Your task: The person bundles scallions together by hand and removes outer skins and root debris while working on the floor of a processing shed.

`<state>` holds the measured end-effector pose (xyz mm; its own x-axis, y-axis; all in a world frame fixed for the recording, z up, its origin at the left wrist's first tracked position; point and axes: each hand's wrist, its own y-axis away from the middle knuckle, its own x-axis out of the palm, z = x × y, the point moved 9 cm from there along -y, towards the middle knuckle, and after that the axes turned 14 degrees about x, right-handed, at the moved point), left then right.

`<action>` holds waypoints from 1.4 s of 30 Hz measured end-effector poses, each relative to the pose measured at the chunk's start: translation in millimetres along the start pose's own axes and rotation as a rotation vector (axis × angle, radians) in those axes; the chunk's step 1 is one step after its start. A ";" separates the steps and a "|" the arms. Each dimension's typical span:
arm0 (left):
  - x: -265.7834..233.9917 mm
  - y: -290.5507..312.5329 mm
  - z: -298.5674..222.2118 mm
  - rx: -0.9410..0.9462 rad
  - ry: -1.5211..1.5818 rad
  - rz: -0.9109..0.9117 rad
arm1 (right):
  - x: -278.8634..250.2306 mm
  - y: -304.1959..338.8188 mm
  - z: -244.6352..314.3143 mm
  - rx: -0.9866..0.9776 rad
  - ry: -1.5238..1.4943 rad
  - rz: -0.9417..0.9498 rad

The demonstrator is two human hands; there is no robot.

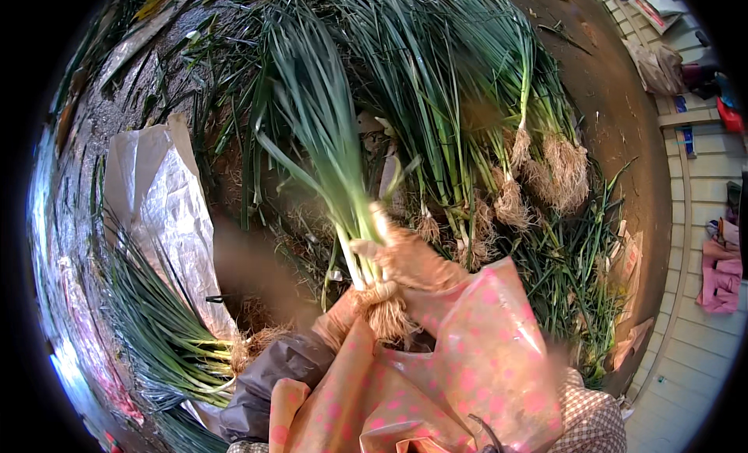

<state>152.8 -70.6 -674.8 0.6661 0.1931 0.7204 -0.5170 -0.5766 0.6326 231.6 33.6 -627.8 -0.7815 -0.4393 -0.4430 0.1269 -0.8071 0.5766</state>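
A bunch of scallions (323,133) with long green leaves stands up in front of me, leaves pointing away. My left hand (336,319), in a tan glove, is closed round the white stalks just above the pale, stringy roots (387,320). Higher on the same stalks, my gloved right hand (421,260) grips with its fingers bent against them; motion blurs the stalks slightly. Beneath both hands lies an orange plastic apron (475,328) with pink dots. A dark grey sleeve cover (284,375) wraps my left forearm.
A large heap of rooted scallions (421,87) spreads across the far side. Another bundle (171,328) lies at left beside a silvery sheet (160,196). Loose green leaves (565,289) pile at right. Further right are a pale tiled floor (701,352) and a pink cloth (721,278).
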 end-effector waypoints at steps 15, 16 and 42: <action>-2.6 -36.7 -45.9 0.267 0.069 0.056 | 27.2 38.9 -20.4 -0.319 0.885 -0.525; -2.6 -38.6 -44.8 0.276 0.102 0.044 | 30.2 45.7 -24.2 -0.463 0.762 -0.444; 3.1 31.5 -35.1 0.134 0.102 0.095 | -42.5 -22.1 -106.5 0.236 0.067 -0.502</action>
<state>119.7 -60.3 -642.6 0.5564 0.2081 0.8044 -0.4943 -0.6952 0.5218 327.0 28.2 -694.8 -0.6688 -0.0541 -0.7415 -0.3976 -0.8168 0.4181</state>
